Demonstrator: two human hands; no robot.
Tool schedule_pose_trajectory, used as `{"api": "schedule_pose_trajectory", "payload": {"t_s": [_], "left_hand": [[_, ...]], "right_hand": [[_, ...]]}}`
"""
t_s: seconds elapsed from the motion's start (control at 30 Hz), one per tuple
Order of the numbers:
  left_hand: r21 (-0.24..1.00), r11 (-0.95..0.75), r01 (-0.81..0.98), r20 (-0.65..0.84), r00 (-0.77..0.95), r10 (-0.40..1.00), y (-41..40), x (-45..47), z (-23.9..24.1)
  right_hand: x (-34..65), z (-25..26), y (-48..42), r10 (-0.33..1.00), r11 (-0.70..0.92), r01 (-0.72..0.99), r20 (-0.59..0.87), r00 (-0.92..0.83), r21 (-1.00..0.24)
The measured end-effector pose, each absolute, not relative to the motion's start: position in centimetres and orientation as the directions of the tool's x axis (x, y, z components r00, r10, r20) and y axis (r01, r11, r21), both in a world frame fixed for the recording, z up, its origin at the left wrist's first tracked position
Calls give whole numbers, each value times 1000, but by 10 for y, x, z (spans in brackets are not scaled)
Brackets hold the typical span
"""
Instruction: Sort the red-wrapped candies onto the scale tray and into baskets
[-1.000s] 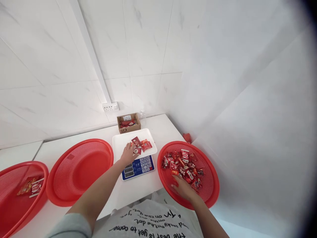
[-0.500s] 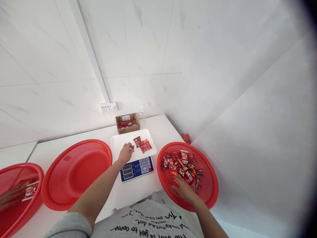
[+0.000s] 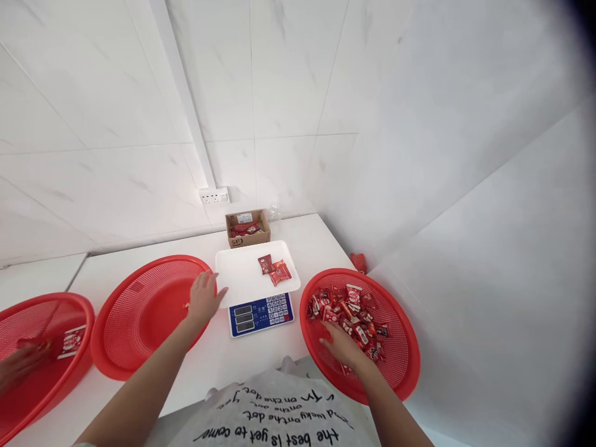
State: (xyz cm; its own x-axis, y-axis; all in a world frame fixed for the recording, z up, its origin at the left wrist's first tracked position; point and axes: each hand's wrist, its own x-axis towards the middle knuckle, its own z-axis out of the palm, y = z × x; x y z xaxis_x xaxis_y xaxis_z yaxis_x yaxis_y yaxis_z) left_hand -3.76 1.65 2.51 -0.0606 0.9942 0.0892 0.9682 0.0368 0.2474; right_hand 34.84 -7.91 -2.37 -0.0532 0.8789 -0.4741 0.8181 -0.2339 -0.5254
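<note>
Left fingers (image 3: 203,281) now at tray edge (image 3: 218,261)

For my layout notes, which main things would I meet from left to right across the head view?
Red plastic basket at the left edge, red round plastic basket beside it, white rectangular tray on the blue-panelled scale, red round basket holding red-wrapped packets.

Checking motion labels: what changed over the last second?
The left hand moved left from the scale tray to the right edge of the middle basket; the packet it took hold of is off the tray, its whereabouts unclear, and the hand looks open. A co-worker's hand entered the far-left basket. Unchanged: right hand in the right basket, other packets on the tray.
</note>
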Motion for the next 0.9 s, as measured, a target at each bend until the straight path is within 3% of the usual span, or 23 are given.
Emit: {"api": "schedule_pose_trajectory", "payload": {"t_s": [0.13, 0.37, 0.67, 0.9], "left_hand": [[327, -164, 931, -55, 192, 980, 50, 34, 12], [340, -286, 896, -158, 354, 922, 114, 109, 6], [280, -338, 899, -140, 386, 912, 129, 144, 16], [329, -253, 910, -114, 305, 946, 125, 128, 27]], "right_hand": [[343, -13, -92, 881, -287, 798, -473, 2, -531], [357, 3, -135, 873, -429, 716, -457, 172, -550], [384, 40, -181, 828, -551, 555, -329, 454, -623], [372, 43, -176, 843, -529, 559, -322, 430, -638]]}}
